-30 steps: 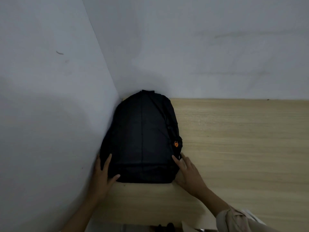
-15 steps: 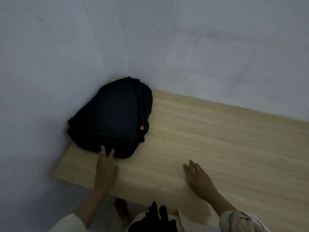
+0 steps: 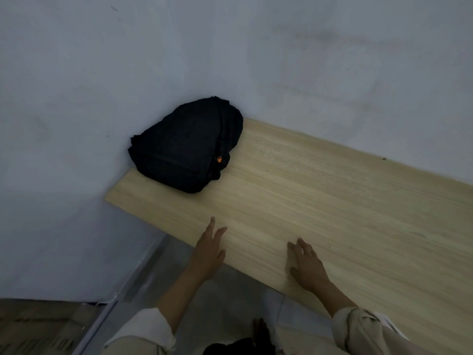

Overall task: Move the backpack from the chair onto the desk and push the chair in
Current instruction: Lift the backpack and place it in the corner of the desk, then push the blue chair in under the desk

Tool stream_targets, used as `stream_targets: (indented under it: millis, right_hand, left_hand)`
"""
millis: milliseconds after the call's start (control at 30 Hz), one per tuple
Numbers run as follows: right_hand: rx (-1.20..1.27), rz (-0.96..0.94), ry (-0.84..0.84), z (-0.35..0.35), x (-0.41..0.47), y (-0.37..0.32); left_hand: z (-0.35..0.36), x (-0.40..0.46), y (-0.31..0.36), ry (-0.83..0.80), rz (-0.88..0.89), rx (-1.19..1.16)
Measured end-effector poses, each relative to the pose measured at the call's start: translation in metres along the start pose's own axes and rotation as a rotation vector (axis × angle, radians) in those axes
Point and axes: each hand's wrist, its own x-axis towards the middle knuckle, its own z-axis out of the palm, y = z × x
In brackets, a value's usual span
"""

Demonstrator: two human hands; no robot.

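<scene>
Oddly, the chair stays unseen; both open, empty hands, left hand (image 3: pixel 207 249) and right hand (image 3: pixel 305 266), lie apart at the desk (image 3: pixel 332 201) edge, the backpack (image 3: pixel 185 147) beyond them in the wall (image 3: pixel 76 98) corner.

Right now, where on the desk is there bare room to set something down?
The desk is bare right of the backpack, along the back wall to the frame's right edge, and between backpack and hands. The far left corner is taken by the backpack; the left hand and right hand crowd the near edge.

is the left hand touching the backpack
Apart. The head view shows bare desk between the left hand and the backpack.
</scene>
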Motion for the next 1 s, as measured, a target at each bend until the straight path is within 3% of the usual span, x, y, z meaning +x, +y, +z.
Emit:
stream_targets:
  millis: [467,1000]
  right_hand:
    - [-0.046,-0.143,-0.057,0.060,-0.069,-0.039]
    - [0.100,-0.334,0.012,0.151,-0.270,-0.086]
  left_hand:
    - [0.022,-0.164,-0.041,0.137,-0.168,-0.030]
    - [0.073,-0.375,-0.014,0.169,-0.210,-0.077]
